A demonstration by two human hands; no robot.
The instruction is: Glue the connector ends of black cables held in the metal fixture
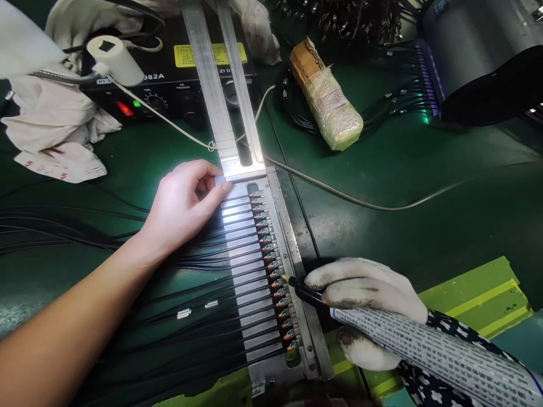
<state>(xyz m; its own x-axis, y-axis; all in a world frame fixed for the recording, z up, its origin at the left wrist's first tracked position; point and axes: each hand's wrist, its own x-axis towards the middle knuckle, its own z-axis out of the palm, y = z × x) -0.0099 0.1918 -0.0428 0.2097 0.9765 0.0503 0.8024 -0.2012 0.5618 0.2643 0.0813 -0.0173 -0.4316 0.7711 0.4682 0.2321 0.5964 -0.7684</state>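
A long metal jig [248, 277] holds a row of black cables [254, 275], their stripped ends with coloured wires meeting small metal connectors [279, 292]. My bare left hand [182, 195] is at the jig's far left corner, thumb pressed on it and fingers curled at the edge. My right hand [369, 299], in a stained white glove, grips a white squeeze tube [424, 345] covered in small print. Its black nozzle [307, 291] points left, with the yellowish tip at one connector near the middle of the row. The gloved palm is partly hidden by the tube.
Behind the jig stands a black dispenser box [169, 96], a slotted metal bar [216, 96] reaching over it. A plastic-wrapped block [328, 102], a white cloth [63, 130] and a dark cylindrical device [479, 56] lie around. A thin hose [360, 200] crosses the green table.
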